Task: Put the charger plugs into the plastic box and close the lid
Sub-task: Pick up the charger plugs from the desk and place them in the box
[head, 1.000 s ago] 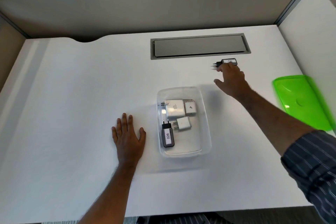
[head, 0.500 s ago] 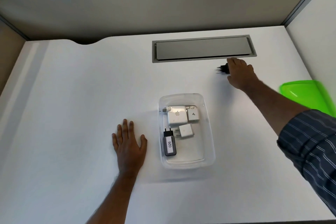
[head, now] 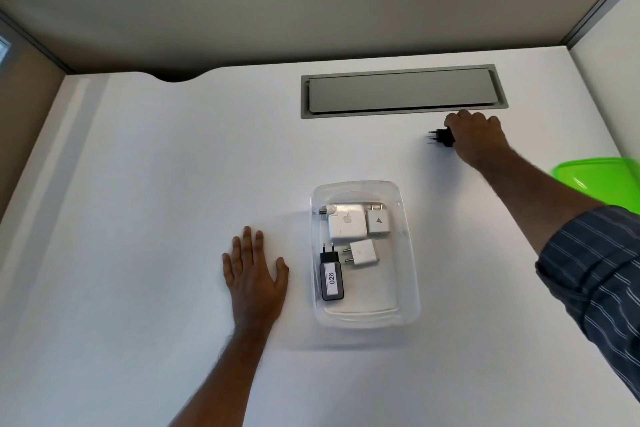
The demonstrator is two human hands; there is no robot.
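Four chargers already lie in the clear plastic box. Head view: right hand is now curled round the black charger plug by the cable hatch, vs. only fingertips on it 1 s ago, so pickup looks underway. Left hand lies spread flat on bench, beside the box. Green lid waits at right; still open.
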